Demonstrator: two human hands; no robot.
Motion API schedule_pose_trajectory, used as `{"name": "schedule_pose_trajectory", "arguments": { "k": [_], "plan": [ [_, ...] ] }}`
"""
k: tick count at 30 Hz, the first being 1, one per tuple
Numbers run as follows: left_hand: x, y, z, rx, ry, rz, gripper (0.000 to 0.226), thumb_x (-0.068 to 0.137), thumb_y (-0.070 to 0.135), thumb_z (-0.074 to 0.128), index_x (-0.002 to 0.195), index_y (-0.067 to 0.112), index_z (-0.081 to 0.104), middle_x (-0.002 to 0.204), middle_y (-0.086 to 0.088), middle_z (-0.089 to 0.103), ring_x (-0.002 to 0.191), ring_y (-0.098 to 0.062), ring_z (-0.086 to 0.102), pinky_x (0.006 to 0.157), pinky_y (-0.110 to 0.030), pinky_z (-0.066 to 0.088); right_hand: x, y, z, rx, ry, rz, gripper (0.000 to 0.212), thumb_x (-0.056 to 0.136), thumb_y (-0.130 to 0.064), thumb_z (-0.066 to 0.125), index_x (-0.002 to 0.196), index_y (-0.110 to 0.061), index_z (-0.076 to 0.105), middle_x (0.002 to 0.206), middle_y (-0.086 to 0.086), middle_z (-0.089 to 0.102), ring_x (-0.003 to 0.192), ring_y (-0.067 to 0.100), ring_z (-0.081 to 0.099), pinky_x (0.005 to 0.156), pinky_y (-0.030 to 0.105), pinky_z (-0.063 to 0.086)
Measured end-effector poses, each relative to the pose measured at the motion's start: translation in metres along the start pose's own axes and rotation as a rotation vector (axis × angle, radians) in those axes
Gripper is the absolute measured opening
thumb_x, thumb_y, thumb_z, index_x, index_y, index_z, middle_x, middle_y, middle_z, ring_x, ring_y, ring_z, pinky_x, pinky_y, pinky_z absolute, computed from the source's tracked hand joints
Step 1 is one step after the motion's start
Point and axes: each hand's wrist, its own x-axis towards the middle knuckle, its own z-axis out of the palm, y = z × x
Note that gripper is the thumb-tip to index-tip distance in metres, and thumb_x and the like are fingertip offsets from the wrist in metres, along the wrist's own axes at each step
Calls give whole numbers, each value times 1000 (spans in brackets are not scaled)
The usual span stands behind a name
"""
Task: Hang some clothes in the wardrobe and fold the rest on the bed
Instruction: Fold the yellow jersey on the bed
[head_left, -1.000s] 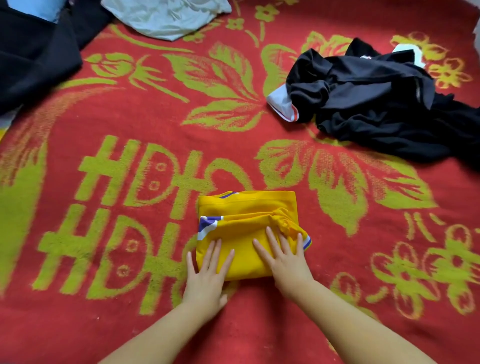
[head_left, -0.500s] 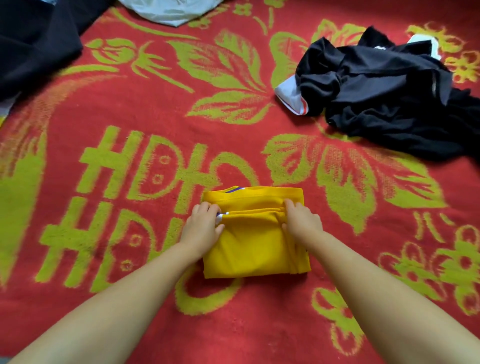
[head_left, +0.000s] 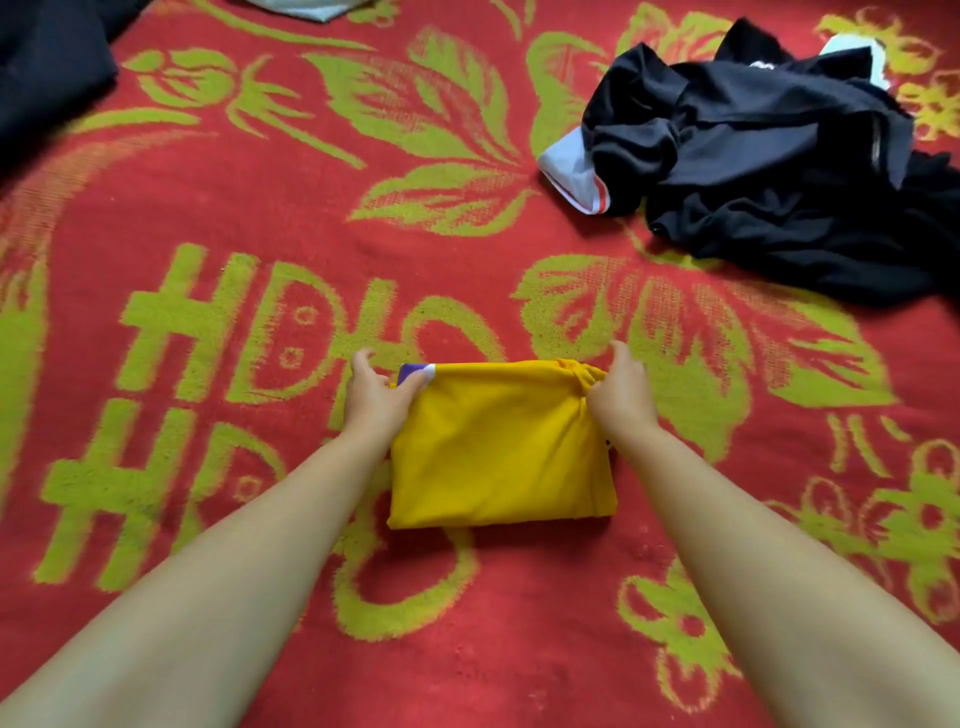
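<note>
A yellow garment (head_left: 498, 447) lies folded into a compact square on the red and green bed blanket (head_left: 208, 208), with a purple and white trim showing at its far left corner. My left hand (head_left: 376, 397) grips that far left corner, thumb on top. My right hand (head_left: 618, 392) pinches the bunched far right corner. Both forearms reach in from the bottom of the view.
A crumpled black garment (head_left: 769, 161) with white and orange trim lies at the far right. Another dark garment (head_left: 47, 73) sits at the far left corner. A pale cloth (head_left: 301, 6) peeks in at the top edge.
My hands went from pressing flat on the near part of the yellow garment to gripping its far corners. The fold now hides most of the trim, and the view has moved closer.
</note>
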Motion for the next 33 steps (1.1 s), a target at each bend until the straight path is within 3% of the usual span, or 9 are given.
{"name": "schedule_pose_trajectory", "arguments": {
  "k": [5,9,14,18,21,23,26,30,33],
  "plan": [
    [-17,-24,38,19,192,-51,44,96,48,47,112,8,42,108,-8,52,89,-25,49,69,-34,34,-32,30,28,-39,206,35,54,96,-42,49,133,-4,38,132,19,43,124,38,40,95,46,37],
    [-13,-29,43,14,268,-35,26,102,36,36,95,12,39,88,-7,51,72,-26,47,58,-35,30,-22,54,28,-18,196,19,29,102,-26,39,103,-1,53,110,23,57,105,40,53,77,43,37],
    [-9,-35,40,107,234,0,31,100,41,41,108,12,43,104,-10,56,94,-32,54,67,-37,36,-1,57,12,-61,20,54,34,102,-28,40,122,-3,53,126,22,54,119,37,48,88,42,39],
    [-40,-42,31,453,322,447,67,93,45,50,144,5,33,143,-18,40,134,-35,36,109,-54,25,-35,43,9,-312,210,-396,71,93,-38,54,151,-14,23,157,13,21,147,30,13,115,53,14],
    [-79,-55,41,876,115,904,91,74,57,57,148,12,27,153,-18,30,141,-33,30,107,-68,23,-72,48,27,-594,3,-860,97,70,-41,70,152,-24,22,160,13,10,146,38,2,106,71,8],
    [-93,-69,53,1081,-129,845,109,69,52,69,153,21,7,159,-20,-1,147,-33,4,106,-72,13,-88,59,44,-799,-174,-907,106,60,-36,74,152,-31,21,159,12,8,144,41,0,101,75,5],
    [-91,-87,70,1227,-191,617,112,82,37,61,143,26,-33,140,-14,-50,133,-30,-41,100,-69,-19,-82,63,53,-903,-108,-771,103,59,-26,79,148,-35,28,156,9,22,142,40,20,98,76,20],
    [-71,-79,82,1173,-82,596,114,87,22,59,133,32,-44,143,-8,-49,132,-29,-42,97,-71,-21,-55,62,61,-817,-27,-707,85,90,-20,53,149,-43,-5,161,-1,-5,144,47,-5,101,76,-2],
    [-54,-72,75,1159,-81,617,100,91,9,49,138,38,-35,143,0,-47,132,-25,-42,101,-73,-9,-51,54,62,-829,-85,-629,77,97,-18,42,148,-46,-9,161,-5,-11,144,44,-7,104,74,5]
  ]
}}
